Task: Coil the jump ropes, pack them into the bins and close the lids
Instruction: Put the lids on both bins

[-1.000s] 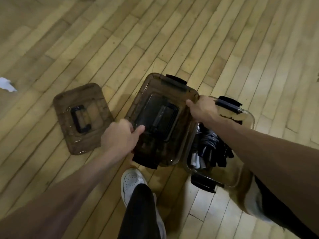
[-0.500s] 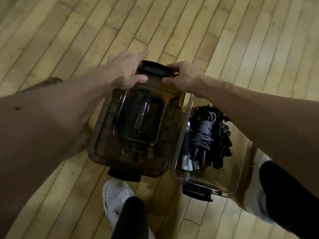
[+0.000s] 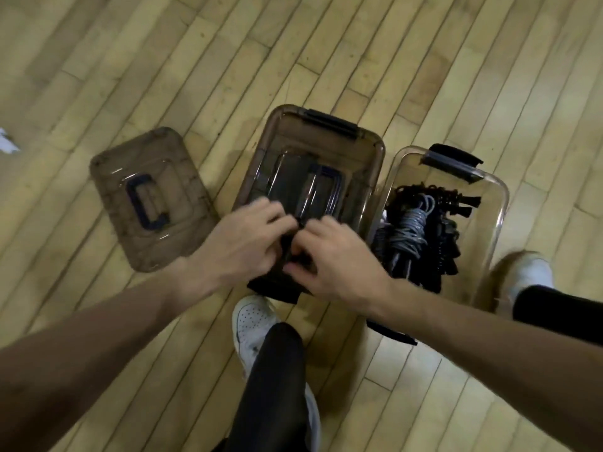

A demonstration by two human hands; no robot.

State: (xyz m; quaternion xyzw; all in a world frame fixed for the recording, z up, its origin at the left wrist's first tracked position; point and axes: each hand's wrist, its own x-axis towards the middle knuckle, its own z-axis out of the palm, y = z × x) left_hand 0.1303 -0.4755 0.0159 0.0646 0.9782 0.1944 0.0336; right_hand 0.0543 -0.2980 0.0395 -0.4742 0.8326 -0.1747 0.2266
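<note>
HANDS AT THE LATCH: Seen from above, a person bends over two plastic bins set side by side on a wood-plank floor (image 3: 424,60). The left hand (image 3: 241,243) and right hand (image 3: 336,259) meet, fingers almost touching, at the near end of the lidded bin (image 3: 323,141). Both sets of fingers curl down over the lid's edge just above the near latch (image 3: 277,290), a black tab sticking out twd. the viewer. Motion blur hides the fingertips, so can't tell whether either hand grips the latch or only presses on it. The far latch (image 3: 331,122) lies flat against the brown lid.

Just to the right sits the open bin (image 3: 497,190), w/ clear walls. It holds the jump ropes (image 3: 421,233): coiled bundles, one gray and the rest black, piled toward its left side. Its raised latch (image 3: 452,159) stands up at the far end.

A spare lid (image 3: 150,197), brown w/ a dark handle, lies flat on the floor left of the lidded bin, apart from it. A white shoe (image 3: 253,321) is planted just below the near latch, and a second shoe (image 3: 528,275) is right of the open bin. A white scrap (image 3: 6,143) lies at the far left edge.
</note>
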